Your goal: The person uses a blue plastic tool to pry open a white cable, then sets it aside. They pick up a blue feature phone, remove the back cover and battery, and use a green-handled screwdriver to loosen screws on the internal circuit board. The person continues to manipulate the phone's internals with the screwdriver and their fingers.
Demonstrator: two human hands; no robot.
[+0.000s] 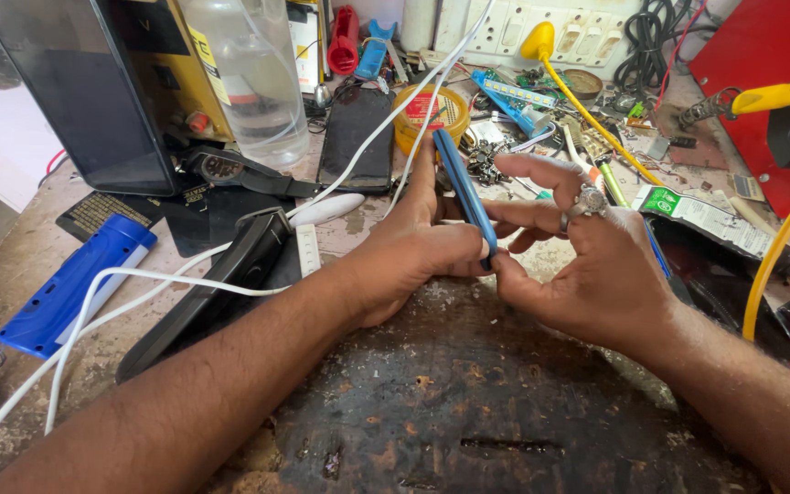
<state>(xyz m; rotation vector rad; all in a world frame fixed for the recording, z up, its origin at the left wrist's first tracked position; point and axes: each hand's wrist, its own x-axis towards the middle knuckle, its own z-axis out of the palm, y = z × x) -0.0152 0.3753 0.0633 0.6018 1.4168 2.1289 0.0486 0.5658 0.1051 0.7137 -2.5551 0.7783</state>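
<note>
A slim blue phone [462, 187] stands on edge between both hands, seen side-on, above a worn dark wooden bench [468, 402]. My left hand [418, 252] grips it from the left, the index finger stretched up along its back. My right hand [573, 252], with a ring on one finger, holds it from the right, thumb pressed at its lower end and fingers spread behind it.
A black phone [358, 137] lies face up behind the hands, beside a yellow round tin [432, 114]. A blue box [66, 284], a black flat device [221, 284] and white cables [139, 284] lie left. Red equipment [761, 82] with yellow cables stands right. A clear plastic bottle [253, 73] stands at the back.
</note>
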